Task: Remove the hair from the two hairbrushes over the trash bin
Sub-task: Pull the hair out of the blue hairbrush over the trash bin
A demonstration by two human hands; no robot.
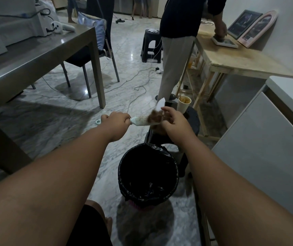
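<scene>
Head view: hairbrush horizontal, bristle end pointing right.

Glossy marble floor; crinkled black plastic bin liner.

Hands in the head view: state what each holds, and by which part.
The left hand grips the round hairbrush by its handle; the right hand pinches the hair clump on its bristles.

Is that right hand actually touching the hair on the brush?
Touching. The head view shows the right hand pinching the brown hair clump on the hairbrush.
</scene>
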